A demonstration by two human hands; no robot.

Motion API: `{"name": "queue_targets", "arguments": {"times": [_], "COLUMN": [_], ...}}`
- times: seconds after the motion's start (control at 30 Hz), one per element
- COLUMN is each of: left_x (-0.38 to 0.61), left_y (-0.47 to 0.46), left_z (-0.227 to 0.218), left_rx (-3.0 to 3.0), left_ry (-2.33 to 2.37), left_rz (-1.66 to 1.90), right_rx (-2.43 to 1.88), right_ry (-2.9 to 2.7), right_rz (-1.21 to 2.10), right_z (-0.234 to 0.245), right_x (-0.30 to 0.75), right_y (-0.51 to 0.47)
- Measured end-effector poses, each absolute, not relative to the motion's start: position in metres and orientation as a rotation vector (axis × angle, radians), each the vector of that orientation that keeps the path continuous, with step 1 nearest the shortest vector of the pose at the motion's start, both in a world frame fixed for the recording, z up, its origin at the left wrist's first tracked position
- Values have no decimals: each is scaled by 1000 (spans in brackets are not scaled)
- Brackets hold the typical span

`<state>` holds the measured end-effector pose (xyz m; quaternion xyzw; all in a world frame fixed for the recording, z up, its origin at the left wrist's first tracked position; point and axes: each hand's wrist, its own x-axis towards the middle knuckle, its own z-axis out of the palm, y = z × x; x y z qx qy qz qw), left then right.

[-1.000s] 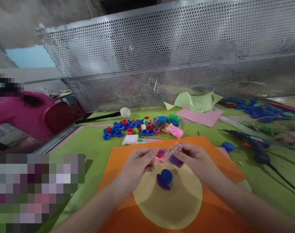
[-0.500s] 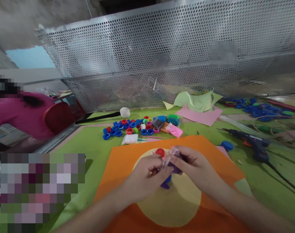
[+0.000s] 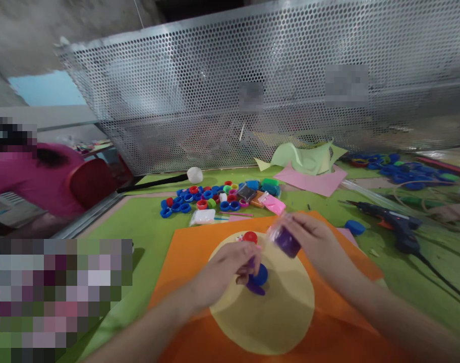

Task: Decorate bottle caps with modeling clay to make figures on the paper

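My right hand [image 3: 313,241] grips a clear packet of purple clay [image 3: 288,243], lifted above the yellow paper circle [image 3: 271,322]. Closed fingertips on my left hand [image 3: 230,264] pinch a small purple bit of what looks like the same clay [image 3: 251,261]. Just beside those fingers a blue bottle cap [image 3: 261,275] lies on the circle, and a purple clay strip [image 3: 256,289] curves along its lower side. Beyond my left hand is a red cap [image 3: 250,237], with small bits next to it partly hidden by my fingers. The circle rests on an orange sheet [image 3: 188,252].
Several coloured bottle caps [image 3: 184,207] and clay packets [image 3: 247,192] sit behind the sheet. A glue gun [image 3: 402,227] with its cord and a loose blue cap [image 3: 354,227] lie at right. A perforated metal panel [image 3: 215,101] stands behind; a person in pink [image 3: 52,176] is at left.
My hands have moved apart. The right one has drawn the purple packet up and away from the left, which now pinches a purple bit; the blue cap shows more.
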<state>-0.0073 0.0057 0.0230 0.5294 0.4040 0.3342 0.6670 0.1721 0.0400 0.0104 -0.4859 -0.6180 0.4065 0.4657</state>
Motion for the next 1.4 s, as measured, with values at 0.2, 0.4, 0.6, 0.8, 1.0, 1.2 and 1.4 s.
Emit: {"name": "queue_targets", "arguments": {"times": [0.2,0.4,0.6,0.8,1.0,1.2,1.4], "left_x": [-9,-12,-14,-15,-10,-6,-9], "left_y": [12,12,13,9,10,12,15], "left_z": [28,26,24,28,29,20,21], "left_rx": [897,655,633,620,651,729,910], "left_ry": [861,636,586,570,716,836,918], "left_rz": [705,690,661,685,785,872,883], "right_rx": [-1274,-890,-560,-714,-1131,-1091,-1036], "right_ry": [-1558,-2115,-2206,-1955,-1645,-1583,-1548], "right_rz": [659,426,152,531,806,1115,1188], "right_z": [0,17,10,20,24,19,21], "right_x": [202,180,173,175,180,177,176], "right_y": [78,41,34,31,36,42,42]}}
